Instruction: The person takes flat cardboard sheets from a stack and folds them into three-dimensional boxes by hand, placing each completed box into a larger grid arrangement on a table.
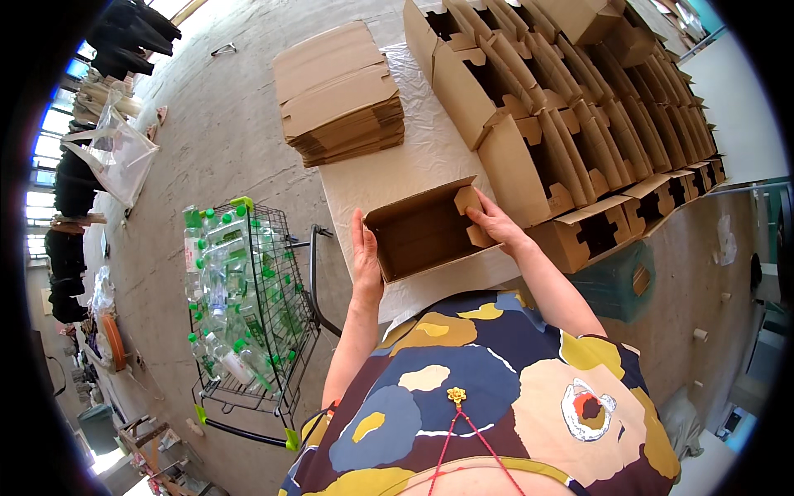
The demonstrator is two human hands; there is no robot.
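Note:
An open brown cardboard box (pixel 418 236) lies on its side on the white-covered table (pixel 413 165), its opening facing me. My left hand (pixel 365 260) presses flat against the box's left end. My right hand (pixel 494 220) grips the folded flap at the box's right end. Both hands hold the box just in front of my body.
Rows of several folded-up cardboard boxes (pixel 579 107) fill the table's right side. A stack of flat cardboard blanks (pixel 339 91) sits at the table's far left. A wire cart (pixel 248 306) full of clear bottles with green caps stands on the concrete floor to my left.

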